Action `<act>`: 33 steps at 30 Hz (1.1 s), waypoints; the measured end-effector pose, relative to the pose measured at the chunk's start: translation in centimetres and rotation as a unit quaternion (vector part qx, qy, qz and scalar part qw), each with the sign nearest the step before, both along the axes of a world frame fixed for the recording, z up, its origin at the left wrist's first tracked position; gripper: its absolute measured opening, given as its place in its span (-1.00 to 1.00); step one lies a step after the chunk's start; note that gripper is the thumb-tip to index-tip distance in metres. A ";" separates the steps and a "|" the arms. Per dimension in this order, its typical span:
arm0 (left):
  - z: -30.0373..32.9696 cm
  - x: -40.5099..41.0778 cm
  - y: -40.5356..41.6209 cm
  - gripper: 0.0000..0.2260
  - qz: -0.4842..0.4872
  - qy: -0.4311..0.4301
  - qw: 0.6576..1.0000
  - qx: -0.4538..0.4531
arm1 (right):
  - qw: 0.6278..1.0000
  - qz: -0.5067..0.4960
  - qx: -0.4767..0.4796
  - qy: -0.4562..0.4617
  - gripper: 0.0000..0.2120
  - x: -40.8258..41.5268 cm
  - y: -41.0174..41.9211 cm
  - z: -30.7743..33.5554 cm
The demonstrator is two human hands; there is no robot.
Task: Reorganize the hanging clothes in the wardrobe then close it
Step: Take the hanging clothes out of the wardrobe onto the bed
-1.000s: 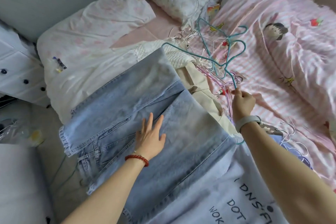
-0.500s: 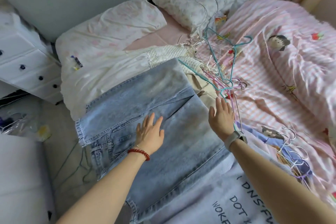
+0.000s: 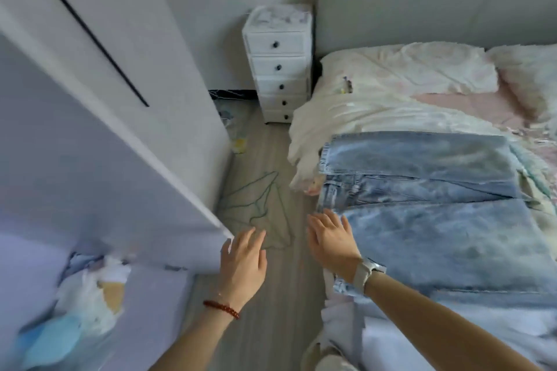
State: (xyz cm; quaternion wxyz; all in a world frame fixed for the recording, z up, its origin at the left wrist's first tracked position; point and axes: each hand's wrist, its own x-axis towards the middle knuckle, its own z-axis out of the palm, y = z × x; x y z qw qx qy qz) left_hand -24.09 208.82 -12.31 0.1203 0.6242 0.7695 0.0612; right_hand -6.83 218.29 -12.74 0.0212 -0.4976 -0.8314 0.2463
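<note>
Both hands are empty, with fingers extended and relaxed. The left hand (image 3: 242,262) hangs over the floor near the lower corner of the open wardrobe door (image 3: 99,141); the right hand (image 3: 331,239) sits at the near left edge of the folded jeans (image 3: 428,199), fingertips at or just above the denim; contact cannot be confirmed. The jeans lie flat on the bed (image 3: 446,105), well apart from the wardrobe. Green wire hangers (image 3: 256,202) lie on the floor between bed and wardrobe, just beyond both hands. The likely step is collecting a hanger for the jeans. Recommended procedure: separate one hanger from the tangle before lifting, gripping it at the hook; keep the jeans folded; clear the door edge when reaching. Blurred clothing (image 3: 90,289) shows at the lower left. A white drawer unit (image 3: 278,63) stands at the far end of the floor.
</note>
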 end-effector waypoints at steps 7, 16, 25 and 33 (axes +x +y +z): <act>4.1 -14.7 -21.7 -0.65 0.250 0.082 0.964 0.026 | 0.966 0.253 0.045 0.014 -0.53 -18.0 -14.2 3.2; 10.8 -22.2 -45.6 -0.62 0.539 0.130 0.825 0.109 | 0.864 0.457 0.123 0.173 -0.57 -35.3 -32.3 7.5; 17.0 -25.7 -58.6 -0.60 0.689 0.214 0.655 0.225 | 0.740 0.622 -0.003 0.256 -0.76 -49.6 -48.3 13.5; 21.4 -33.6 -62.2 -0.53 0.747 0.240 0.599 0.161 | 0.708 0.604 -0.146 0.335 -0.64 -61.4 -60.4 23.3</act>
